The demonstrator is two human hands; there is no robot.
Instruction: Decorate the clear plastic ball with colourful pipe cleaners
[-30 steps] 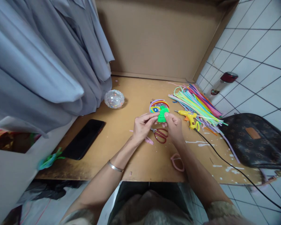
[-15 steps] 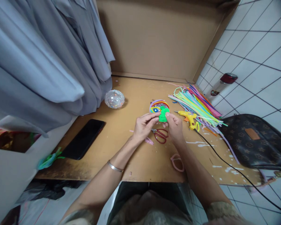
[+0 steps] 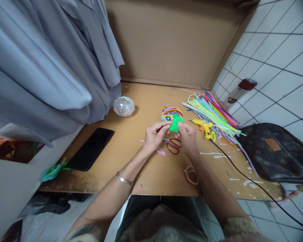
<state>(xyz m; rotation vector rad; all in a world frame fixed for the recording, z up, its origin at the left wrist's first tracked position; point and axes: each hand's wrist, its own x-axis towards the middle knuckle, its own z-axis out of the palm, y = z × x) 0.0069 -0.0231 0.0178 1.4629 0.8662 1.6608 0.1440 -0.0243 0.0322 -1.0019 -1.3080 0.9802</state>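
Observation:
Between my hands is a bright green piece [image 3: 176, 125] that looks bent from pipe cleaner. My left hand [image 3: 155, 134] pinches its left edge with thumb and fingertips, and my right hand [image 3: 187, 135] pinches its right edge. Just behind it sits a round bowl-like piece [image 3: 172, 110] with purple, red and yellow bands and a blue-and-yellow eye shape. Part of that piece is hidden by the green one. Red-handled scissors [image 3: 173, 146] lie on the table below my hands, beside a pink fuzzy scrap [image 3: 161, 152].
A yellow glue gun [image 3: 204, 127] with a black cord lies right of my hands, by a pile of coloured pipe cleaners [image 3: 212, 109]. A clear ball [image 3: 124, 106] and a black phone [image 3: 91, 149] are on the left. A brown patterned bag [image 3: 277, 158] rests at the right edge.
Both hands keep their pinch on the green piece, with only a very slight shift of the fingers. The other things lie as before.

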